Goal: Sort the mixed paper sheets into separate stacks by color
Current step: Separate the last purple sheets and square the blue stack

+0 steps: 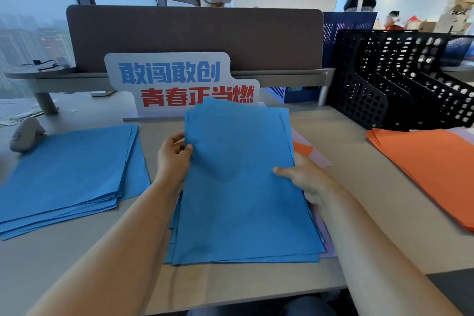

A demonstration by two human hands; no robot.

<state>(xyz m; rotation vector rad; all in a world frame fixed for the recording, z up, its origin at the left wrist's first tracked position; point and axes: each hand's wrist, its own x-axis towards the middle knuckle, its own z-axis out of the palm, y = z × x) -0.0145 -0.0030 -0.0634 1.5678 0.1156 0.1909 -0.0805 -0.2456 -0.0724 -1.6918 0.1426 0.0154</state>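
A few blue sheets (pixel 241 187) are lifted off the mixed pile in the middle of the desk. My left hand (pixel 173 159) pinches their left edge, thumb on top. My right hand (pixel 305 179) grips their right edge, its thumb lying on the blue paper. Under them peek an orange sheet (pixel 302 149) and pale lilac sheets (pixel 320 156). A stack of blue sheets (pixel 69 177) lies fanned at the left. A stack of orange sheets (pixel 431 169) lies at the right.
A printed sign (pixel 179 82) stands behind the pile against the brown desk divider (pixel 195 36). Black perforated file racks (pixel 400 79) fill the back right. A grey controller (pixel 25 133) lies at the far left. Other people sit beyond the divider.
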